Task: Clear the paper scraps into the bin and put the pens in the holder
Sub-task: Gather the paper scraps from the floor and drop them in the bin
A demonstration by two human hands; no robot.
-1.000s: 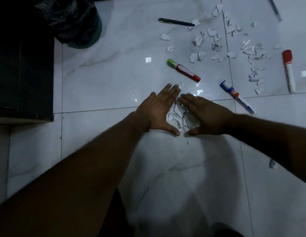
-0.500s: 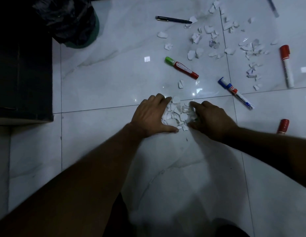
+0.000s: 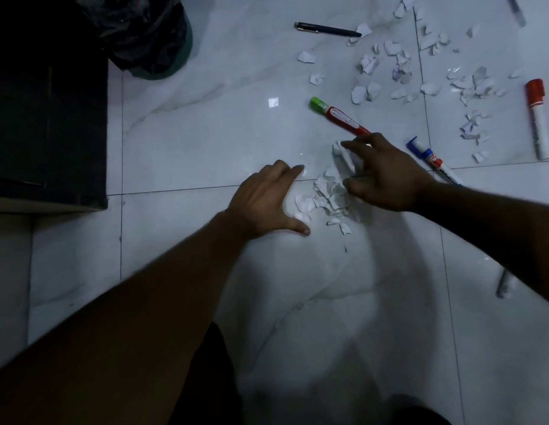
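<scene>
A small heap of white paper scraps (image 3: 326, 197) lies on the white tile floor between my hands. My left hand (image 3: 264, 200) rests flat on the floor at the heap's left edge, fingers apart. My right hand (image 3: 383, 173) hovers over the heap's right side with fingers spread, a fingertip at a stray scrap (image 3: 337, 148). More scraps (image 3: 399, 65) are scattered at the far right. A red marker with a green cap (image 3: 337, 116) lies just beyond my right hand. A blue-capped marker (image 3: 432, 161), a red-capped marker (image 3: 537, 118) and a black pen (image 3: 326, 29) lie around.
A bin lined with a black bag (image 3: 144, 35) stands at the far left. Dark furniture (image 3: 46, 102) fills the left edge. Another pen (image 3: 517, 9) lies at the top right, and a marker (image 3: 506, 283) peeks out under my right forearm.
My hands, pressed together around the heap before, have drawn apart. The right hand has lifted and reached up toward a stray scrap by the green-capped marker.
</scene>
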